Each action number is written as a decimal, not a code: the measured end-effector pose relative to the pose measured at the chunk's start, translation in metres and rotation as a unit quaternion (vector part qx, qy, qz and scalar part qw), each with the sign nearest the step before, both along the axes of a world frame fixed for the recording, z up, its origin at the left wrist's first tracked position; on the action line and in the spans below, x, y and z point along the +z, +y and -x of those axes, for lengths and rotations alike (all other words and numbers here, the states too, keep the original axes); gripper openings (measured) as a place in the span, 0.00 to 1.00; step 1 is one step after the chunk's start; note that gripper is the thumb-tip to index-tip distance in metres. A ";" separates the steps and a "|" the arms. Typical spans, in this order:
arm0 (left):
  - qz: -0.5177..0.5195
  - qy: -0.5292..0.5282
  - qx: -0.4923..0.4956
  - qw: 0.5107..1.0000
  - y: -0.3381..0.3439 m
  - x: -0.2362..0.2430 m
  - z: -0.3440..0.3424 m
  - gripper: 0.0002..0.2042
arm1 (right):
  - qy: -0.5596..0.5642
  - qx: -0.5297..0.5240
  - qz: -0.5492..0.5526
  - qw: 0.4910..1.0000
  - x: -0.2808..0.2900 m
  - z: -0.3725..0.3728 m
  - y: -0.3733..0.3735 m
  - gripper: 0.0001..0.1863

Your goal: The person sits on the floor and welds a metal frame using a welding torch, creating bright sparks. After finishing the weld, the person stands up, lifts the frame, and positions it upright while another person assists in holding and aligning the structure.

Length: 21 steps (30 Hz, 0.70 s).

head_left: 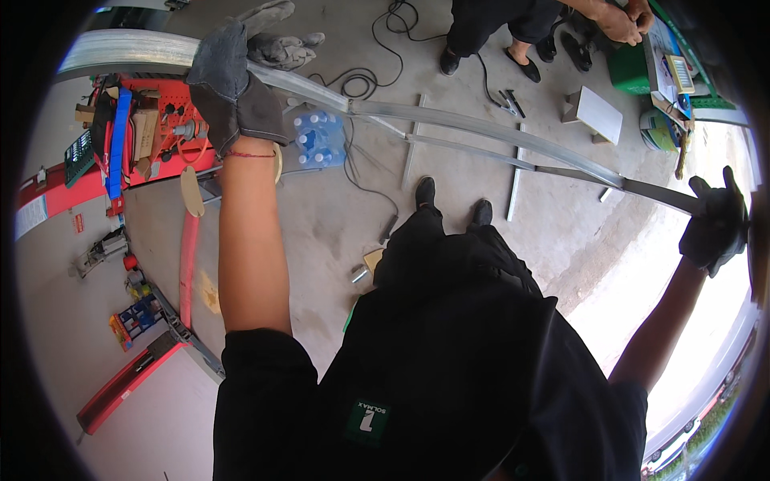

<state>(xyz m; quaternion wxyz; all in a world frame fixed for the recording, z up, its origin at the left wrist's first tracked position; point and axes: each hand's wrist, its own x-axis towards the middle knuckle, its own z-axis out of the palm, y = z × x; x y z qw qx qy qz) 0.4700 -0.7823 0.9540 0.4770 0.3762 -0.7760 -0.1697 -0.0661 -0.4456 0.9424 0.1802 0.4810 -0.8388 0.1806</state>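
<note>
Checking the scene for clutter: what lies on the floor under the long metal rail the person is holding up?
Under the metal rail: a pack of water bottles, black cables, loose metal strips and the person's shoes. The body hides the floor nearer the camera.

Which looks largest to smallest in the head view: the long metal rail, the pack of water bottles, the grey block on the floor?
1. long metal rail, by far.
2. pack of water bottles.
3. grey block, though it looks close to the pack, so those two are unsure.

I identify the location as a workshop or fabrication site: bare concrete floor (pixel 321 224), red tool rack (pixel 152 128) holding hand tools, loose metal profiles (pixel 413 144), black cables (pixel 361 80), and pliers (pixel 509 100) lying about.
</note>
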 end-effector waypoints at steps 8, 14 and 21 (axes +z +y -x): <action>-0.082 0.116 0.008 0.990 0.002 0.004 0.006 0.11 | 0.070 -0.004 -0.003 0.998 0.000 -0.013 -0.002 0.00; 0.213 -0.120 0.127 0.961 -0.039 -0.028 -0.034 0.10 | -0.141 0.040 0.152 0.977 -0.004 -0.035 -0.015 0.07; 0.109 -0.052 0.059 0.991 -0.023 -0.018 -0.030 0.13 | -0.205 0.075 0.207 0.954 -0.004 -0.053 -0.018 0.05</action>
